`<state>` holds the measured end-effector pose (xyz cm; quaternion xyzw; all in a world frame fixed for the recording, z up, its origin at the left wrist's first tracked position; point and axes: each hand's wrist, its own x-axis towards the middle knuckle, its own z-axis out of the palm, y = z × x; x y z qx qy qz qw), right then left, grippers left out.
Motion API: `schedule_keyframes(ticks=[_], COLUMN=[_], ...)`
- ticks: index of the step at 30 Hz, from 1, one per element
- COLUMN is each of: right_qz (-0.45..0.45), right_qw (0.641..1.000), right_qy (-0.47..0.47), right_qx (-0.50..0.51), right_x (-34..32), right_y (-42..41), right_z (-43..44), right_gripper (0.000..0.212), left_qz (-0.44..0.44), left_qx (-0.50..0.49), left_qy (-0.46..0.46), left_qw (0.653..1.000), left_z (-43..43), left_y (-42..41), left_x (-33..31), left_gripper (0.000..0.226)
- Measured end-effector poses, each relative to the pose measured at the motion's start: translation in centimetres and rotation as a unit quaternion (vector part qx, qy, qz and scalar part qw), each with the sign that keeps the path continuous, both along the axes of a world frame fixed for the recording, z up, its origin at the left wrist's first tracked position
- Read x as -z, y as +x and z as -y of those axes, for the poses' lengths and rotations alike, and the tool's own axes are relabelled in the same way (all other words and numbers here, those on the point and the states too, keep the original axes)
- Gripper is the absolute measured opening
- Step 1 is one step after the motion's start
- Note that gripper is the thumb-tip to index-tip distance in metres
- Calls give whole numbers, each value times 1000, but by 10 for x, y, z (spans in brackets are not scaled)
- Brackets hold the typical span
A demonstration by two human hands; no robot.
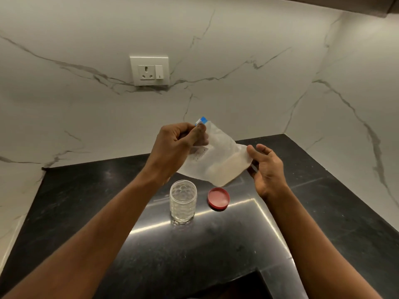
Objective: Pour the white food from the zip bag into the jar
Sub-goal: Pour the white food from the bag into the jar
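My left hand (177,140) pinches the top of the zip bag (220,156) by its blue slider (203,120), holding it tilted in the air above the dark worktop (86,212). The jar (183,203) stands upright and uncovered just below, the red lid (218,198) lying beside it. The white food (224,170) sits in the bag's low end. My right hand (267,169) is loosely spread, its thumb touching the bag's lower corner.

L grip (177,143) raised, thumb + fingers curled in pinch; R grip (267,167) lower, fingers loosely spread
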<state>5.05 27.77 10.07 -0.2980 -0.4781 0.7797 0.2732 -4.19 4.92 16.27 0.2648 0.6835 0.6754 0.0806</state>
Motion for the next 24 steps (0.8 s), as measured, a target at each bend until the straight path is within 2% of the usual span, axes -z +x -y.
schedule_keyframes(ticks=[3,7,12,19,24], right_qz=[-21,-24,-7,-27,-60], right_qw=[999,998,996,982,965], right_qy=[15,42,85,189,255], right_qx=[28,29,19,10,1], right_x=[-4,-3,4,-7,-23], right_y=[4,8,8,3,2], right_z=[-8,-13,-12,-3,2], right_gripper=[36,34,33,31,31], left_qz=[55,79,113,100,101], left_qx=[19,11,-14,-65,-85], left_qy=[4,-49,-66,-51,-31], left_qw=[998,996,991,992,991], left_z=[0,7,15,32,38], left_y=[-2,-8,-12,-14,-10], left_x=[19,45,68,81,84], left_gripper=[28,20,14,10,24])
